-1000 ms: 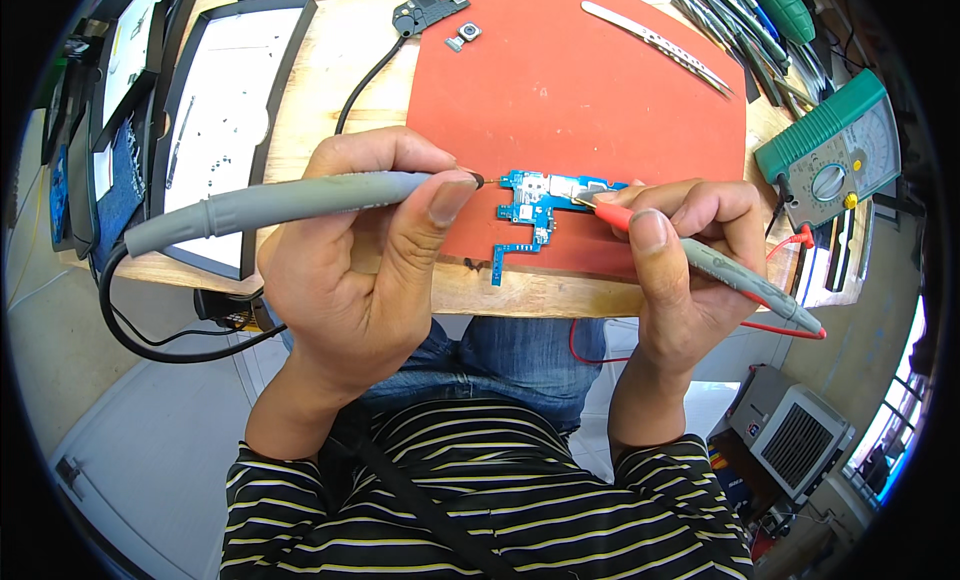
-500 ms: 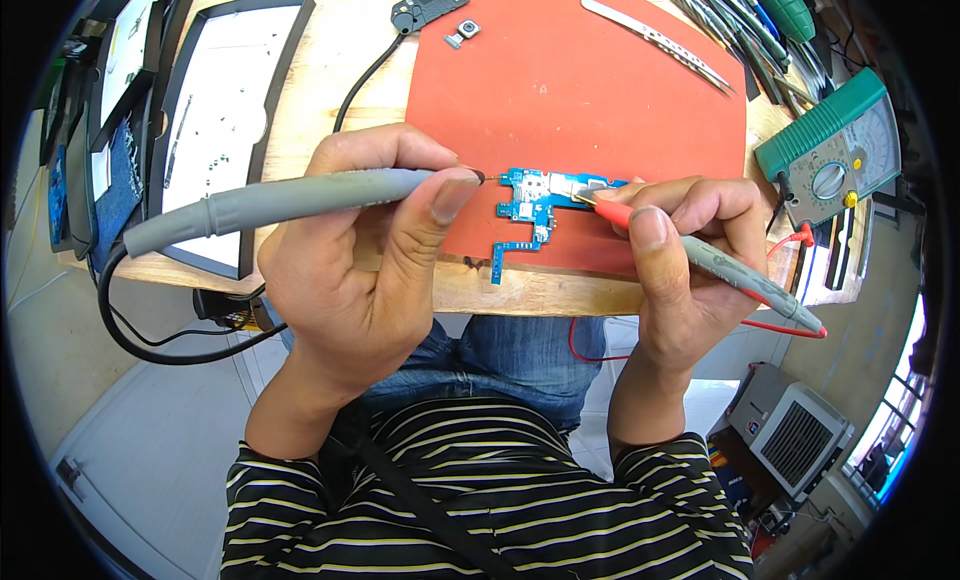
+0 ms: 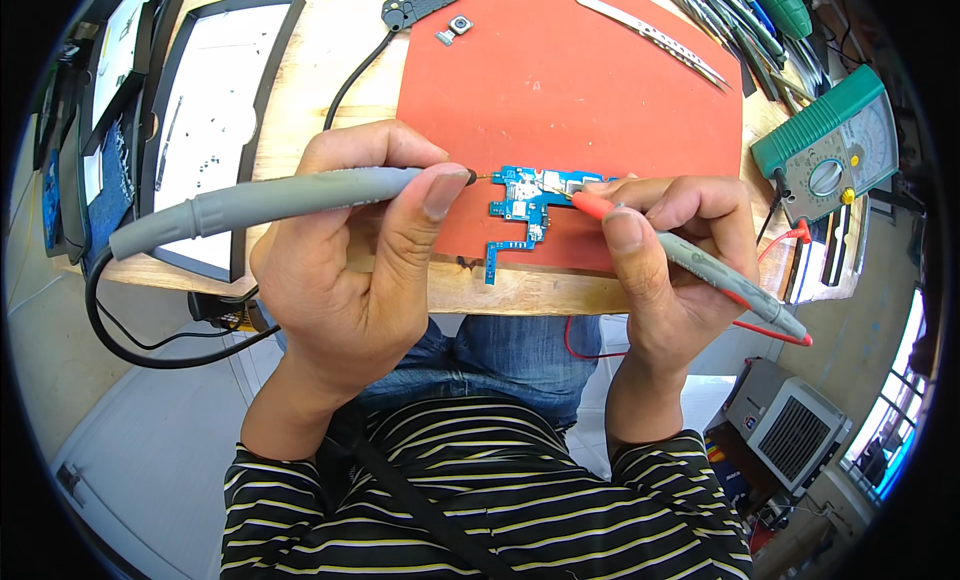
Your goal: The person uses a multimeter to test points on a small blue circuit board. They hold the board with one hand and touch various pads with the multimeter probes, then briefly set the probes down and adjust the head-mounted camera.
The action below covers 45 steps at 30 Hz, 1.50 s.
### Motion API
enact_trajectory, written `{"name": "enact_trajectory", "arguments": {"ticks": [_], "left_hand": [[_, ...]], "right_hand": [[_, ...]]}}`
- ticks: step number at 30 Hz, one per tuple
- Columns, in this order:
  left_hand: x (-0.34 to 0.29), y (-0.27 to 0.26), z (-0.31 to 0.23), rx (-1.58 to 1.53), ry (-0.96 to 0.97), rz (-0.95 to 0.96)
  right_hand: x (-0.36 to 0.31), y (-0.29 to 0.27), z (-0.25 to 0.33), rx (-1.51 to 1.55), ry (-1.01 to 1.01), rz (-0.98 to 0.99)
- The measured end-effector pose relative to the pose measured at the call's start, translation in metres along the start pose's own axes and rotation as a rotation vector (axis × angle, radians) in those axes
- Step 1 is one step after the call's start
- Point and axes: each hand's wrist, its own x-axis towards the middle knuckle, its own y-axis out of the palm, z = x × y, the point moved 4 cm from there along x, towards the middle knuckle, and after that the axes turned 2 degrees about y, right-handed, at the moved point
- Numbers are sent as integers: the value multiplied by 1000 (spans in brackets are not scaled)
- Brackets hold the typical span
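Note:
A blue phone circuit board (image 3: 519,209) lies over the near edge of the orange mat (image 3: 500,90). Pinched between the thumb and fingers of my left hand (image 3: 355,240) is a grey test probe (image 3: 270,201) with a black cable; its metal tip meets the board's left end. My right hand (image 3: 680,250) grips a grey-and-red test probe (image 3: 700,263), its thin tip pointing left over the board's metal shields. Whether that tip touches cannot be told. Fingers of my right hand cover the board's right end.
A green analog multimeter (image 3: 828,155) stands at the right. Metal tweezers (image 3: 650,38) and a small camera module (image 3: 455,30) lie on the mat. At left is a shallow tray (image 3: 215,110) of tiny screws; several tools (image 3: 765,40) crowd the far right.
The red probe's tip has moved left along the board, with my right hand following. The whole scene has shifted slightly left; my left hand keeps its probe at the board's left end.

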Motion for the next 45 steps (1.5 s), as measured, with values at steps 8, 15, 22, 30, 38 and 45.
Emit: {"name": "enact_trajectory", "arguments": {"ticks": [8, 15, 22, 30, 38, 45], "left_hand": [[0, 1, -1, -20, -65, 5], [-1, -1, -4, 48, -112, 92], [-1, 1, 2, -56, -82, -13], [-2, 1, 2, -50, -68, -13], [0, 1, 1, -6, -31, -10], [-1, 0, -4, 62, -96, 79]], "right_hand": [[-3, -2, -2, 10, 28, -26], [-1, -3, 2, 164, 87, -63], [1, -1, 1, 177, 40, -22], [1, -1, 1, 67, 21, 15], [1, -3, 1, 12, 13, -4], [0, -2, 1, -13, 46, -25]]}}
